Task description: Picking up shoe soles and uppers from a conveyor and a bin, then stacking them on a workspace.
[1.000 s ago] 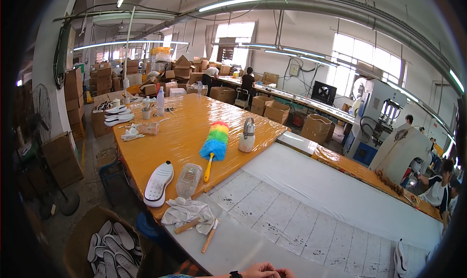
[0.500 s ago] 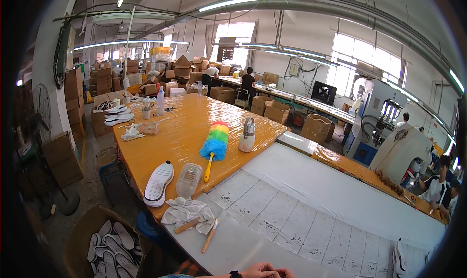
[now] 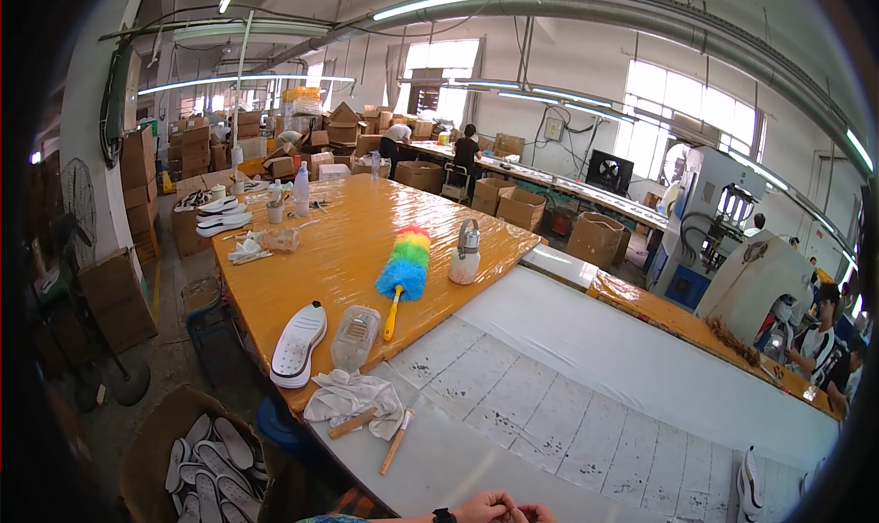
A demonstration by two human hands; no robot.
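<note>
My hands sit at the very bottom edge of the view, pressed together over the white worktop (image 3: 586,358). The left hand (image 3: 481,506), with a dark watch at the wrist, is curled closed against the right hand (image 3: 529,513). Both seem to pinch something small between the fingertips, but what it is I cannot tell; most of the right hand is cut off by the edge. To do this well, I judge I should keep both hands low and close over the worktop, so that a small piece would not fall far if it slipped.

Taking the wooden brush (image 3: 396,442) as my landmark: it lies just beyond my hands and to their left, with a second wooden handle (image 3: 352,423) beside it, tucked under a crumpled white cloth (image 3: 352,395). Beyond the cloth lie a white shoe sole (image 3: 299,343) and a clear plastic piece (image 3: 355,336) on the orange sheet, then a rainbow duster (image 3: 403,267) and a small pale kettle (image 3: 465,254). Left of the brush and below the worktop, a cardboard bin of soles (image 3: 211,463) stands on the floor. Nothing lies between my hands and the brush.
</note>
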